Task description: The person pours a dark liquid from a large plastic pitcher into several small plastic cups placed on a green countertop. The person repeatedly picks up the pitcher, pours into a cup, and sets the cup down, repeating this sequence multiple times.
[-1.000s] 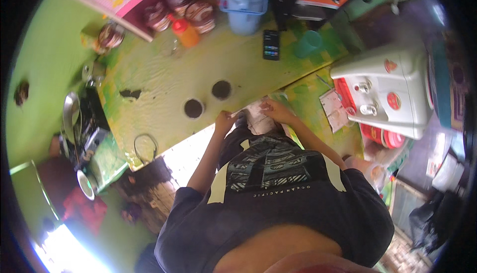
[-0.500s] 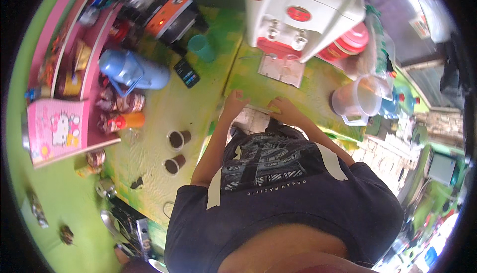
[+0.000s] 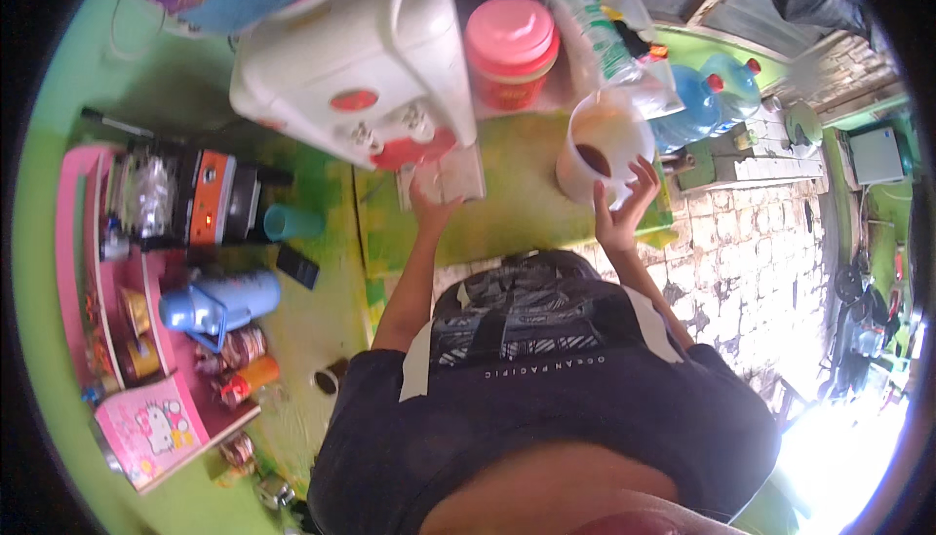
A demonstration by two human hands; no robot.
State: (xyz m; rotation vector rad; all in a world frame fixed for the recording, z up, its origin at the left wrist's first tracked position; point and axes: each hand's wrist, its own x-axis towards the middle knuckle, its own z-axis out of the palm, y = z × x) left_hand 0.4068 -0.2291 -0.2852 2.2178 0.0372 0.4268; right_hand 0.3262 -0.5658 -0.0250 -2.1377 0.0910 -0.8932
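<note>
My right hand (image 3: 624,211) is at the near side of a white translucent pitcher (image 3: 577,176), thumb and fingers spread apart around its handle side. Dark liquid (image 3: 593,159) lies in the bottom of the pitcher. My left hand (image 3: 433,206) reaches over a pale tile (image 3: 468,176) below the taps of a white water dispenser (image 3: 322,77). Its thumb and fingers look apart; something clear beside the fingers is too faint to make out.
A red tub with a pink lid (image 3: 512,48) and large blue water bottles (image 3: 690,101) stand behind the pitcher. Leftward are a blue thermos (image 3: 224,303), a green cup (image 3: 291,223), a phone (image 3: 297,267), a cup of dark contents (image 3: 330,377) and a pink shelf (image 3: 174,340).
My view has swung to the right. Both hands have left the table's near edge: the right has moved out to the pitcher, the left forward to the tile under the dispenser.
</note>
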